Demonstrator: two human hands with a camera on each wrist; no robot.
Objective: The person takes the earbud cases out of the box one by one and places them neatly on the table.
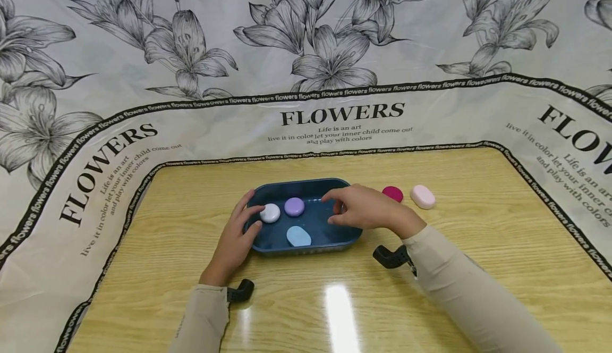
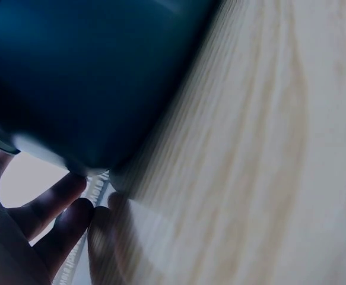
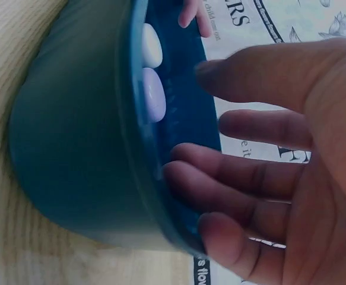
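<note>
A dark blue bin [image 1: 330, 242] with rounded corners stands on the table. Inside it lie a smooth white disc [image 1: 270, 213], a purple disc [image 1: 294, 207] and a light blue oval piece [image 1: 298, 236]. The left hand [image 1: 236, 236] holds the bin's left end, thumb and forefinger over the rim beside the white disc; its other fingers [image 2: 72, 219] lie against the outer wall in the left wrist view. Over the bin's right end hovers the right hand [image 1: 363, 208], fingers spread and loosely bent, with nothing between them in the right wrist view.
Right of the bin, a crimson disc [image 1: 393, 194], partly behind the right hand, and a pale pink oval piece [image 1: 423, 196] lie on the wood-grain table [image 1: 478, 225]. A flower-printed cloth [image 1: 344, 124] borders the table at the back and sides.
</note>
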